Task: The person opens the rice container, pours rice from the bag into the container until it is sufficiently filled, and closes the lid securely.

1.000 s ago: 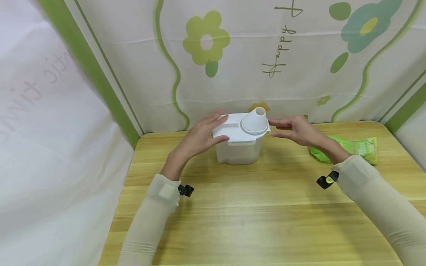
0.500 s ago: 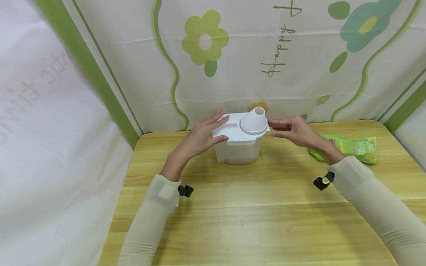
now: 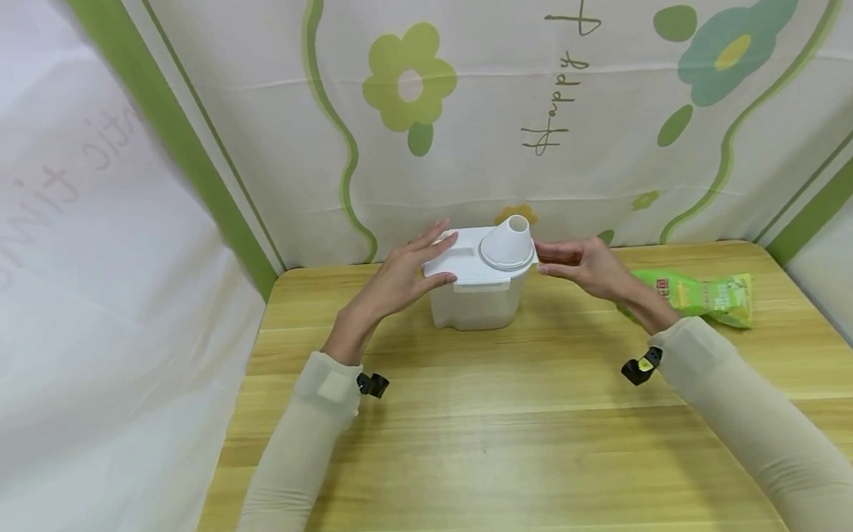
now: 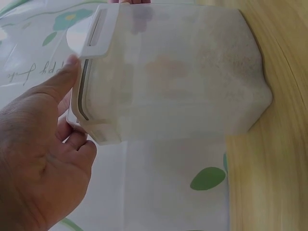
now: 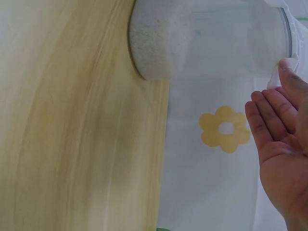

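Note:
A translucent plastic storage container (image 3: 477, 308) stands upright near the table's far edge. Its white lid (image 3: 463, 253) carries a white cone-shaped cap (image 3: 509, 241). Through the wall, pale grainy contents (image 5: 156, 41) show at the bottom. My left hand (image 3: 395, 278) grips the lid's left end, thumb along the front edge and fingers over the top; some of its fingers are curled beside the lid in the left wrist view. With thumb and fingers my right hand (image 3: 594, 266) pinches the lid's right end, where a small white tab (image 5: 275, 77) shows by the thumb.
A green packet (image 3: 726, 297) lies on the table to the right, partly behind my right forearm. The wooden table (image 3: 486, 445) reaches back to a white cloth curtain (image 3: 229, 48) printed with flowers. Small black cameras (image 3: 372, 385) sit on both wrists.
My right wrist and forearm have shifted slightly left, with the fingers staying at the lid's right end. The left hand and the container hold nearly still.

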`<state>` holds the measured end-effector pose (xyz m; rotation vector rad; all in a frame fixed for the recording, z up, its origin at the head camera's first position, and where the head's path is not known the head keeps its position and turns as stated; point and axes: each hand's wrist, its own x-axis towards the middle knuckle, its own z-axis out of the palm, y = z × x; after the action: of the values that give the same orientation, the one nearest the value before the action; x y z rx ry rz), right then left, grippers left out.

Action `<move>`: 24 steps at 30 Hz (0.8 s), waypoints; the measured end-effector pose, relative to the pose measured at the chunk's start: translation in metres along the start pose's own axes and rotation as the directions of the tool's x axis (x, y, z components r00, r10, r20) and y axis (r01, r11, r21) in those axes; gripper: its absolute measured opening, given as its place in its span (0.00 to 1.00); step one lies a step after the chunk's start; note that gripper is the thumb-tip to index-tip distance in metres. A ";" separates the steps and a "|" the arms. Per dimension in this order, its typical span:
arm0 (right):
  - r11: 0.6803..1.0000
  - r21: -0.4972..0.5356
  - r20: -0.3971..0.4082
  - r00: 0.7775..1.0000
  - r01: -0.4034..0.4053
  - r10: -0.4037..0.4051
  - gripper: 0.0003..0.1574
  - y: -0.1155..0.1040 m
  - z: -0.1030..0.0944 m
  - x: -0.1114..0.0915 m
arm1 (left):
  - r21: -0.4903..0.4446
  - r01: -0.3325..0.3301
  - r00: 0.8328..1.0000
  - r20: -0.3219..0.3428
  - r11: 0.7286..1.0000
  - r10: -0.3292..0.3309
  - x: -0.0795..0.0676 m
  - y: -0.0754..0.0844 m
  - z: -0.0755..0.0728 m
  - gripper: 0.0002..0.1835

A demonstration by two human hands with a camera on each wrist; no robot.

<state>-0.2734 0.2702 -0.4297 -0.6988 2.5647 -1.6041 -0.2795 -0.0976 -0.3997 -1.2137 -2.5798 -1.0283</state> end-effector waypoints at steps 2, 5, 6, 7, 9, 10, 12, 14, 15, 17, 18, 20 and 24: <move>1.000 0.021 -0.012 1.000 -0.023 0.024 0.27 0.002 0.002 0.000 | -0.002 0.001 1.000 -0.003 1.000 -0.001 0.000 -0.001 0.001 0.39; 0.998 0.055 -0.029 0.999 -0.034 0.035 0.27 0.004 0.006 0.001 | -0.001 0.003 1.000 -0.007 1.000 -0.003 -0.001 -0.002 0.001 0.39; 0.997 0.069 -0.035 0.999 -0.032 0.034 0.27 0.005 0.007 0.001 | -0.001 0.003 1.000 -0.008 1.000 -0.003 -0.001 -0.002 0.000 0.39; 0.996 0.083 -0.042 0.999 -0.029 0.032 0.27 0.006 0.008 0.001 | -0.001 0.004 1.000 -0.009 1.000 -0.004 -0.002 -0.002 0.000 0.39; 0.994 0.103 -0.057 0.998 -0.025 0.031 0.27 0.008 0.010 0.001 | 0.001 0.002 1.000 -0.010 1.000 -0.002 -0.002 -0.002 0.000 0.38; 0.995 0.093 -0.062 0.998 -0.026 0.032 0.27 0.009 0.012 0.001 | 0.001 0.001 1.000 -0.010 1.000 -0.001 -0.002 -0.002 0.000 0.38; 0.996 0.081 -0.068 0.997 -0.023 0.029 0.26 0.011 0.015 0.000 | -0.001 0.000 1.000 -0.010 1.000 0.000 -0.001 -0.001 0.000 0.38; 0.998 0.058 -0.073 0.997 -0.020 0.024 0.26 0.012 0.019 -0.002 | -0.005 -0.003 1.000 -0.009 1.000 0.003 -0.001 -0.001 0.000 0.38; 0.999 0.047 -0.073 0.997 -0.015 0.018 0.26 0.013 0.020 -0.002 | -0.006 -0.004 1.000 -0.008 1.000 0.004 -0.001 -0.001 0.000 0.38; 0.999 0.044 -0.070 0.998 0.001 0.002 0.26 0.014 0.023 -0.003 | -0.007 -0.002 1.000 -0.008 1.000 0.002 -0.001 -0.002 0.000 0.38; 0.999 0.045 -0.074 0.997 0.005 -0.002 0.25 0.015 0.023 -0.004 | -0.009 -0.001 1.000 -0.008 1.000 0.001 0.000 -0.001 0.000 0.38; 0.999 0.044 -0.079 0.997 0.015 -0.011 0.25 0.015 0.024 -0.005 | -0.011 0.000 1.000 -0.008 1.000 0.000 0.000 -0.001 0.001 0.38; 0.999 0.035 -0.080 0.997 0.013 -0.010 0.25 0.015 0.022 -0.006 | -0.031 0.009 1.000 -0.008 0.999 -0.009 0.001 -0.001 0.001 0.39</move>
<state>-0.2674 0.2593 -0.4541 -0.6616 2.5834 -1.7108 -0.2809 -0.0968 -0.4008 -1.2043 -2.5750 -1.0761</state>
